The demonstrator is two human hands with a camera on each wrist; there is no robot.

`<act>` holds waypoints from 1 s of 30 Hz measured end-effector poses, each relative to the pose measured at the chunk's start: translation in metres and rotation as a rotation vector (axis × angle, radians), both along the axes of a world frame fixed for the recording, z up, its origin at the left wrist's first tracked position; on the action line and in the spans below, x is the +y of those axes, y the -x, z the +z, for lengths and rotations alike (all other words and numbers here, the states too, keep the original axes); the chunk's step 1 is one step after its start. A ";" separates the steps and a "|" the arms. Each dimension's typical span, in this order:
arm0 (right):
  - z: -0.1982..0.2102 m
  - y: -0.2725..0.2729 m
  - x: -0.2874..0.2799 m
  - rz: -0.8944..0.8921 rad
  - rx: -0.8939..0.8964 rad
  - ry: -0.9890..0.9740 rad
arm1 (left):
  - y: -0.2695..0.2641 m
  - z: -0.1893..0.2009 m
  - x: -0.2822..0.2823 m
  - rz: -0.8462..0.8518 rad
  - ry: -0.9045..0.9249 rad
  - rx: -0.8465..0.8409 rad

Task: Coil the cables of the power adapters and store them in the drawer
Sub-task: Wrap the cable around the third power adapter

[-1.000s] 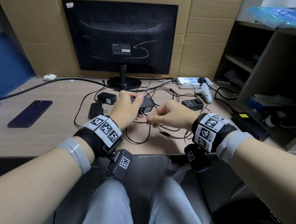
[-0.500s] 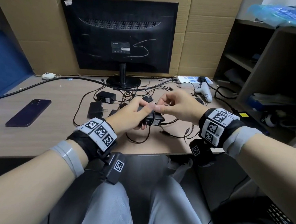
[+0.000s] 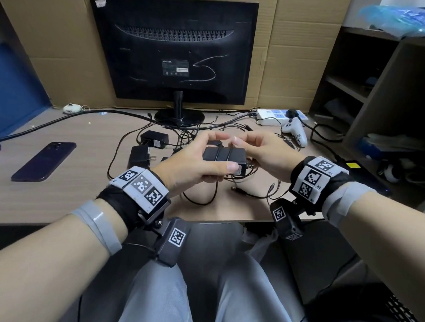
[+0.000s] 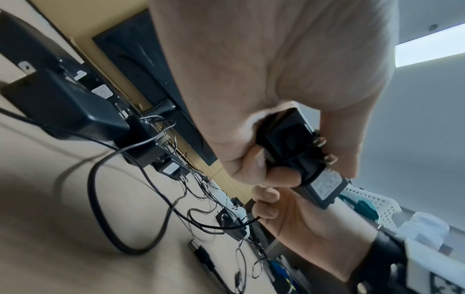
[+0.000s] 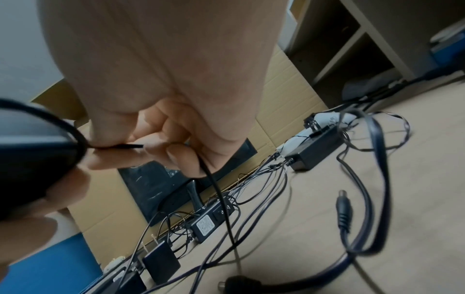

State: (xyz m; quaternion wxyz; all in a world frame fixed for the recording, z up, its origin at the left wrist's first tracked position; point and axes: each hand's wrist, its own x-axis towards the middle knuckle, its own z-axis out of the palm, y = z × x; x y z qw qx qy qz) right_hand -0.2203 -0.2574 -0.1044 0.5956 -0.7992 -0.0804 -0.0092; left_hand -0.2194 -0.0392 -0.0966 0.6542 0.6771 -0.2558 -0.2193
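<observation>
My left hand [image 3: 208,158] grips a black power adapter [image 3: 224,154] above the desk, thumb on its near side; in the left wrist view the adapter [image 4: 297,151] shows its metal prongs and label. A few turns of its thin black cable [image 3: 219,152] lie across the adapter's top. My right hand [image 3: 254,150] pinches that cable [image 5: 120,146] at the adapter's far edge, and the loose length hangs down [image 5: 219,199] to the desk. Two more black adapters [image 3: 154,138] [image 3: 140,154] lie on the desk to the left, amid tangled cables. No drawer is in view.
A monitor [image 3: 173,50] stands at the back on its round base. A dark phone [image 3: 44,161] lies at the left. A white power strip [image 3: 280,115], a white game controller [image 3: 295,132] and a large black power brick [image 3: 361,173] sit at the right, beside dark shelves [image 3: 383,83].
Both hands have lifted the adapter off the desk and towards me. The right hand has carried the cable over the adapter, so turns now lie across its top.
</observation>
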 end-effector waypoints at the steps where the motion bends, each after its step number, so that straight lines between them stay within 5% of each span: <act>1: -0.002 0.000 0.001 -0.011 0.013 0.001 | 0.000 0.002 -0.001 -0.007 0.044 0.027; 5: -0.011 0.002 0.006 -0.029 0.087 0.019 | -0.001 0.010 -0.008 0.016 0.089 0.028; 15: 0.003 0.008 0.021 0.059 0.034 0.392 | -0.026 -0.007 0.004 0.387 -0.181 -0.123; 30: 0.015 0.006 0.014 0.075 -0.178 0.391 | -0.024 -0.015 0.021 0.060 -0.138 0.112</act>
